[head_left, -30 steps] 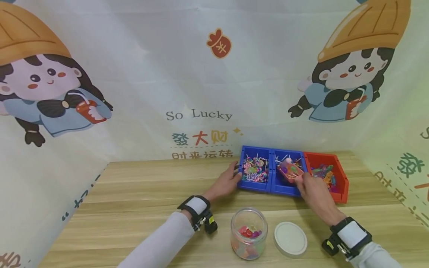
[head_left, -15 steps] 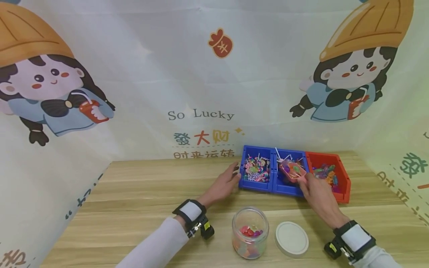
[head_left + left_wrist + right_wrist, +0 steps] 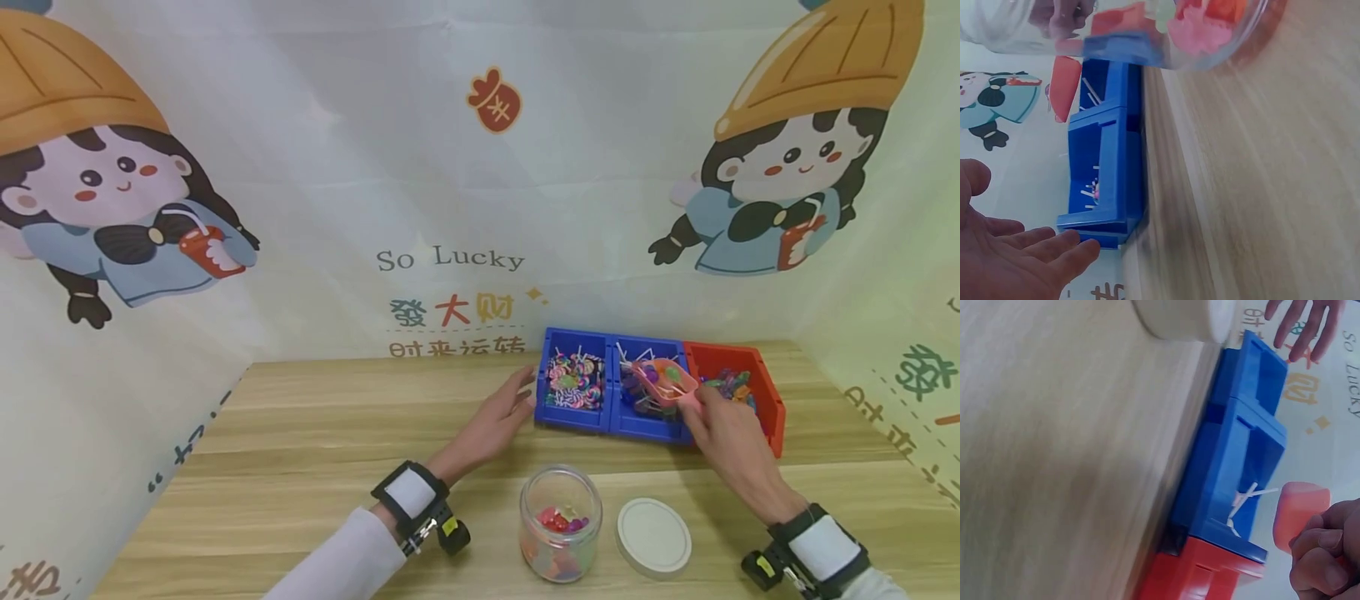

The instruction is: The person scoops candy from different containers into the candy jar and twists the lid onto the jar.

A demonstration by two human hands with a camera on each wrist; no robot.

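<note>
My right hand point(image 3: 738, 450) grips the handle of a pink scoop point(image 3: 1300, 509) above the middle blue bin point(image 3: 647, 428). Small purple, green and orange pieces sit in the scoop's bowl. Below it, white-stick lollipops point(image 3: 628, 357) show in that bin. My left hand point(image 3: 491, 425) holds nothing; its fingers extend beside the outer wall of the left blue bin point(image 3: 572, 419), which contains swirl lollipops point(image 3: 573, 377). In the left wrist view those fingers are straight, right at the bin's end. To the right, a red bin point(image 3: 777, 423) has colourful translucent pieces inside, partly hidden by my right hand.
Nearer to me on the wooden table point(image 3: 300, 467) stands an uncovered clear jar point(image 3: 528, 521) with colourful pieces in its lower part. A white lid point(image 3: 654, 536) lies just right of it. A printed cloth point(image 3: 337, 167) rises behind the bins.
My right hand has lifted the scoop and brought it rightward toward the red bin; it was lower in the middle bin. My left hand has drawn back slightly from the left bin.
</note>
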